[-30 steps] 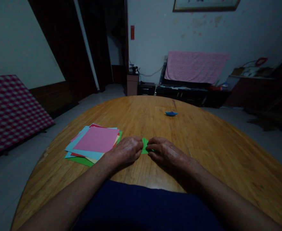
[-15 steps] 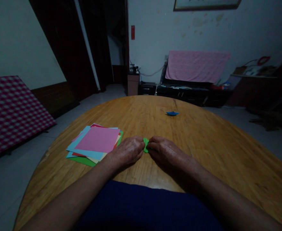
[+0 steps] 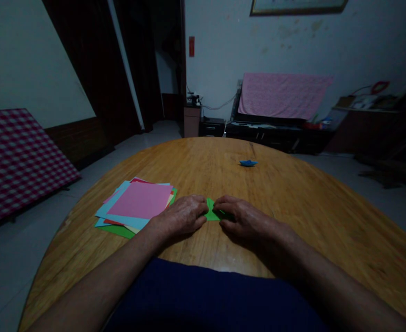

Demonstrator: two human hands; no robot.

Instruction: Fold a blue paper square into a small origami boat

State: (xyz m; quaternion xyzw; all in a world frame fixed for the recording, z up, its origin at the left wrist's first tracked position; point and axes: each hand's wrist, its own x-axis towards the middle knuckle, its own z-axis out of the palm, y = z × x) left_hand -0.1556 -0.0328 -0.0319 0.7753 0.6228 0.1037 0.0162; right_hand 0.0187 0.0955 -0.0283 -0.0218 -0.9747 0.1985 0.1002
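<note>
A small piece of folded green paper (image 3: 211, 211) lies on the wooden table (image 3: 310, 207), between my hands. My left hand (image 3: 180, 216) rests at its left end with the fingertips against it. My right hand (image 3: 244, 221) has its fingers over the right end, which hides part of the fold. To the left of my left hand sits a loose stack of square coloured paper (image 3: 139, 200), with a pink sheet on top and blue, red, cream and green sheets beneath.
A small blue paper boat (image 3: 248, 163) sits toward the table's far edge. Beyond the table are a pink towel (image 3: 284, 96) draped over a low black cabinet (image 3: 261, 136) and, at the left, a leaning checkered board (image 3: 19, 161).
The green paper, pinched narrow and upright before, now lies flatter and wider on the table. My right hand has shifted slightly rightward along it.
</note>
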